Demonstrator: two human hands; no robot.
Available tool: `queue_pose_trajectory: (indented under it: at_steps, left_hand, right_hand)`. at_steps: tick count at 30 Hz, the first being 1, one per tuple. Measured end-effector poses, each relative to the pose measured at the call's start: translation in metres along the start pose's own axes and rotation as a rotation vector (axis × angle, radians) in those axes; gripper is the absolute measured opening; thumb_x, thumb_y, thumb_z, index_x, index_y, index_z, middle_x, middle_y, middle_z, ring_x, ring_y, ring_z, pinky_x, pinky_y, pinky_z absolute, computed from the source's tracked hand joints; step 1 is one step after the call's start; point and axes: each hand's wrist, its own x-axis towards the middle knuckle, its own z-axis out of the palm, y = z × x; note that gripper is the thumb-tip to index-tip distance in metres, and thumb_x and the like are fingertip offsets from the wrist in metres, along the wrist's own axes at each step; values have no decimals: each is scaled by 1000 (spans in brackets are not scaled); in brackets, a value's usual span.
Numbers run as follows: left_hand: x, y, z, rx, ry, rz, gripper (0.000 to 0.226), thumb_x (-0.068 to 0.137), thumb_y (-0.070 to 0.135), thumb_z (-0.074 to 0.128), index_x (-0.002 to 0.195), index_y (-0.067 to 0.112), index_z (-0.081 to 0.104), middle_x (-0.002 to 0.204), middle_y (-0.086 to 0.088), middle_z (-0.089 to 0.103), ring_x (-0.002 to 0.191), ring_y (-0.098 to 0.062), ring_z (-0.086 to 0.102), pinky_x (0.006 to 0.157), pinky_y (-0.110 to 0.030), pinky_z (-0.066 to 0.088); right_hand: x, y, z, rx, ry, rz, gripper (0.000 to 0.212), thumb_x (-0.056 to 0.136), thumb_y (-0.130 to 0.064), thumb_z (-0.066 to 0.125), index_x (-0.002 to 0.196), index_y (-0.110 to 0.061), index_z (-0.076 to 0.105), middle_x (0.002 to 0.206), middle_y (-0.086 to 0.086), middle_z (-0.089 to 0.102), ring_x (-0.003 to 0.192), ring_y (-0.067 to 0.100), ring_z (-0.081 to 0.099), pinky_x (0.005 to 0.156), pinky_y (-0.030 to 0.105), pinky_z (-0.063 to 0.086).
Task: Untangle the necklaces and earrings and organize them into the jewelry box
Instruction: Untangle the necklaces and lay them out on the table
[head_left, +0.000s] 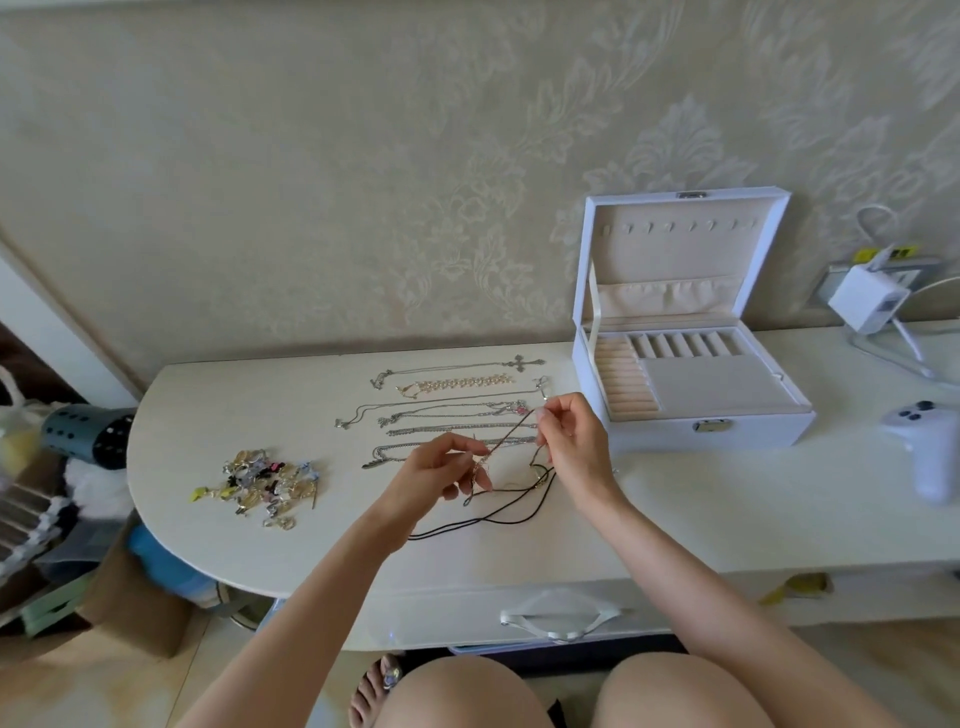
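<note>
White lacquer covers the dressing table (727, 509), and the person sits at it with both hands raised a little above the top. The left hand (439, 470) pinches the lower end of a thin brownish chain (511, 434) between thumb and fingertips, the other fingers loosely curled. The right hand (569, 441) pinches the upper end, so the chain runs taut and slanting between the two. Under the hands a black cord necklace (498, 512) lies looped on the table, one strand trailing toward the front edge; whether the chain is caught in it I cannot tell. Beyond the hands several silver necklaces (457, 415) lie stretched out in rows, with a pale chunky bracelet (457, 385) behind them and a cross pendant necklace (522, 362) nearest the wall. To the left, well apart from the rows, a heap of mixed earrings (265, 480) sits in a tangle. The white jewelry box (654, 434) stands to the right of the necklaces with its lid propped open against the wallpaper, showing cream lining, a row of hooks in the lid and ring rolls in the tray. Farther right lie a white controller (930, 452) and a white charger (865, 299) plugged in at the wall.
</note>
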Motion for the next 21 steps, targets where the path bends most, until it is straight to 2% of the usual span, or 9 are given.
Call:
queue_pose_trajectory:
  at_steps: [2, 5, 8, 9, 11, 14, 17, 19, 21]
  left_hand:
    - [-2, -1, -1, -12, -20, -2, 15, 96, 6, 45, 99, 10, 59, 74, -3, 68, 63, -10, 51, 61, -20, 37]
    - [-3, -1, -4, 36, -40, 21, 11, 92, 3, 52, 97, 7, 62, 75, 0, 68, 66, -10, 55, 63, -21, 38]
    - [-5, 2, -3, 34, -21, 52, 10, 90, 1, 55, 94, 6, 62, 77, -2, 69, 68, -7, 58, 62, -16, 39]
    - [-5, 3, -2, 18, -13, 71, 10, 89, -1, 55, 94, 5, 61, 78, -4, 69, 71, -7, 60, 63, -14, 41]
    - [-3, 5, -2, 19, -7, 105, 10, 88, -3, 57, 91, 5, 61, 80, -7, 69, 79, -10, 64, 69, -15, 45]
    - [-2, 6, -2, 94, -7, 137, 10, 84, -1, 63, 87, 9, 62, 82, -5, 68, 80, -13, 61, 73, -17, 46]
    - [-2, 5, 0, 186, 38, 169, 15, 79, 1, 69, 87, 10, 60, 79, 0, 64, 72, -8, 55, 65, -13, 40]
    - [-1, 2, 0, 235, 87, 179, 20, 78, 3, 71, 90, 13, 59, 78, -2, 65, 70, -8, 55, 61, -13, 37]
    - [0, 0, -2, 269, 143, 174, 23, 77, 5, 73, 93, 14, 59, 79, -6, 67, 71, -11, 57, 62, -15, 37]
  right_hand:
    - [2, 3, -1, -26, 62, -9, 10, 91, -13, 55, 81, -14, 52, 69, 3, 54, 63, 14, 48, 58, 23, 39]
    - [3, 4, -3, -71, 88, 5, 10, 88, -14, 59, 79, -15, 55, 70, 0, 56, 66, 14, 52, 60, 15, 40]
    - [-1, 3, -1, -157, 19, 7, 4, 86, -11, 61, 84, -14, 62, 82, -2, 62, 64, 1, 50, 62, 8, 38]
    - [-4, 2, -1, -186, -1, -14, 11, 84, -7, 60, 86, -17, 64, 89, -4, 63, 63, -2, 49, 63, 7, 38]
    - [-8, -3, 0, -174, -98, -36, 31, 78, 4, 53, 93, -20, 65, 102, -6, 65, 60, 1, 47, 61, 9, 39]
    - [-13, -11, 3, -54, -391, -13, 47, 70, 4, 47, 106, -21, 64, 110, -7, 65, 61, 13, 49, 57, 15, 43]
    - [-16, -7, 10, -35, -570, 30, 50, 74, 7, 49, 108, -27, 62, 105, -6, 66, 66, 16, 56, 58, 23, 46]
    - [-17, -5, 13, -56, -552, 52, 42, 80, 8, 51, 103, -23, 65, 94, 0, 66, 69, 16, 60, 60, 24, 48]
    - [-17, -5, 12, -69, -484, 73, 30, 82, 8, 57, 96, -16, 69, 85, 3, 68, 63, 11, 61, 61, 20, 50]
